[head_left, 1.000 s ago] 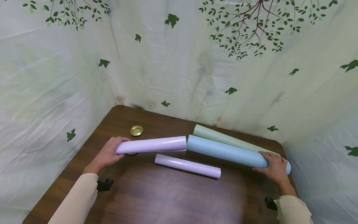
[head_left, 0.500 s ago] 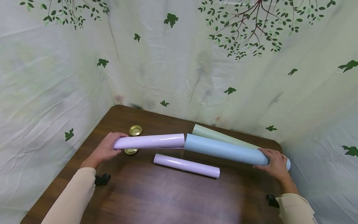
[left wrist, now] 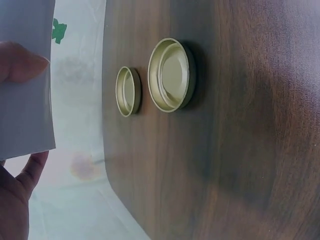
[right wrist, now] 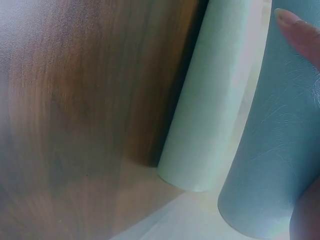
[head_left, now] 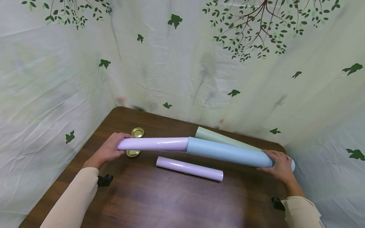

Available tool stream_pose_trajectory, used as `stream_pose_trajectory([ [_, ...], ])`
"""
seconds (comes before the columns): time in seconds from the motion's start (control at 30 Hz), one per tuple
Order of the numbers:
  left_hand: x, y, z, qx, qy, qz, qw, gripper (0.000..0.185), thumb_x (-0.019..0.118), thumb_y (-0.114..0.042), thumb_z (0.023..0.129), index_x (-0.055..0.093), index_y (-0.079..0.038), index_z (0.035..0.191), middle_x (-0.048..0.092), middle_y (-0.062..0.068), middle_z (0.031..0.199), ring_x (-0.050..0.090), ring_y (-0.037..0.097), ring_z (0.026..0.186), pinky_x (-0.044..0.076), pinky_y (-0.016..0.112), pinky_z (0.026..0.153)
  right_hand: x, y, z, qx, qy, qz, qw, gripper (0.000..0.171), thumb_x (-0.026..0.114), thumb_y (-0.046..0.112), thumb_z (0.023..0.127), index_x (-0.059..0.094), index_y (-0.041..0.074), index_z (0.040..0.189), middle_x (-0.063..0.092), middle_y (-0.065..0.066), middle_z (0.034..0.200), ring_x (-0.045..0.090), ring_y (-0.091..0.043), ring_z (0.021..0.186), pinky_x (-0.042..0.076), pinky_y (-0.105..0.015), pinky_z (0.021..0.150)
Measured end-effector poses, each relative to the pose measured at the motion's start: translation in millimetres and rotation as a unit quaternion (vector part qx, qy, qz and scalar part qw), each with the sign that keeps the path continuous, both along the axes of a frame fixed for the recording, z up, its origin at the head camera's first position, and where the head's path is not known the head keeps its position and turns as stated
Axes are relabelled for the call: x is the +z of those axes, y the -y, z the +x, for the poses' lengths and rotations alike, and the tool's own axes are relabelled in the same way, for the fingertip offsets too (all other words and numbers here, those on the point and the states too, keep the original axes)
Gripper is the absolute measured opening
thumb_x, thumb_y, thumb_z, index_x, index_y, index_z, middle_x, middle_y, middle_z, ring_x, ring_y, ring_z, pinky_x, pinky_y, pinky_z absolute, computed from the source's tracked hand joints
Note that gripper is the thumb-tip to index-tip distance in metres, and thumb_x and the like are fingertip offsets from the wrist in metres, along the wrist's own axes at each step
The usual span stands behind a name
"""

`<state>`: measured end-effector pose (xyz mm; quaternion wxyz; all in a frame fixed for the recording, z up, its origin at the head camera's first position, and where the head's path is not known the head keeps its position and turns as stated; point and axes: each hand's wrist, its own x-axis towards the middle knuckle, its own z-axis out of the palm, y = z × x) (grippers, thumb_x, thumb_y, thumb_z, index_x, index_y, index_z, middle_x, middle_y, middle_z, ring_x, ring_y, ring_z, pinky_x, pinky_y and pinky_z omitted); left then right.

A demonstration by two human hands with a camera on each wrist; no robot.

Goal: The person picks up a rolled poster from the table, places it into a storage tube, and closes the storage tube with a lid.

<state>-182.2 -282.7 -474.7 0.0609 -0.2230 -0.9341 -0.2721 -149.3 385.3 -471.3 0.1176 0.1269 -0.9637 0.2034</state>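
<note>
Rolls of coloured sheet lie across a dark wooden tabletop (head_left: 159, 202) set into a corner of leaf-printed cloth backdrop (head_left: 182, 63). The left hand (head_left: 109, 149) curls its fingers round the left end of a lilac roll (head_left: 155, 144), lifted off the tabletop and lying roughly level. The right end of that lilac roll meets the open left mouth of a wider pale blue roll (head_left: 228, 153); whether it has entered the mouth or only touches it cannot be told from the head view. The right hand (head_left: 280, 167) grips the pale blue roll near its right end, fingers wrapped over the top; the right wrist view shows a fingertip (right wrist: 300, 35) pressed on the blue surface.

Just behind the blue roll, on the far side, a pale green roll (head_left: 216, 137) lies on the tabletop close to the backdrop, running at a slant toward the right. In the right wrist view its end sits just beside the blue one. On the near side, a second, shorter lilac roll (head_left: 189, 168) rests flat on the tabletop, apart from both hands.

Two round gold metal lids (left wrist: 170, 75) lie near the left hand: one just below the held roll's left end, the other (head_left: 137, 132) slightly farther back. Beige sleeves (head_left: 74, 202) cover both forearms.
</note>
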Motion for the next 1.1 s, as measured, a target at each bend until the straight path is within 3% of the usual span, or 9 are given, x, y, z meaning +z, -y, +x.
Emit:
stream_pose_trajectory([
  [0.63, 10.3, 1, -3.5, -0.029, -0.021, -0.001, 0.9994, 0.051, 0.078, 0.008, 0.066, 0.061, -0.001, 0.113, 0.063, 0.014, 0.107, 0.052, 0.035, 0.099, 0.040, 0.052, 0.085, 4.5, 2, 1.2, 0.008, 0.001, -0.008, 1.000, 0.076, 0.093, 0.026, 0.055, 0.061, 0.001, 0.120, 0.056, -0.028, 0.119, 0.041, -0.048, 0.110, 0.019, -0.066, 0.087],
  [0.9, 9.4, -9, -7.1, -0.058, -0.069, 0.007, 0.9959, 0.051, 0.075, 0.008, 0.061, 0.062, 0.000, 0.110, 0.064, 0.013, 0.101, 0.053, 0.033, 0.093, 0.041, 0.048, 0.080, 3.7, 5, 0.7, 0.011, -0.001, -0.010, 1.000, 0.076, 0.093, 0.025, 0.056, 0.060, 0.001, 0.120, 0.055, -0.028, 0.119, 0.041, -0.048, 0.110, 0.019, -0.066, 0.089],
  [1.1, 7.2, -18, -9.0, -0.070, -0.071, 0.013, 0.9949, 0.050, 0.076, 0.006, 0.062, 0.062, -0.002, 0.109, 0.064, 0.011, 0.099, 0.052, 0.030, 0.090, 0.042, 0.045, 0.077, 1.2, 7, -2.1, 0.015, 0.001, -0.009, 1.000, 0.076, 0.093, 0.024, 0.057, 0.060, 0.002, 0.121, 0.055, -0.027, 0.120, 0.040, -0.047, 0.111, 0.019, -0.065, 0.089],
])
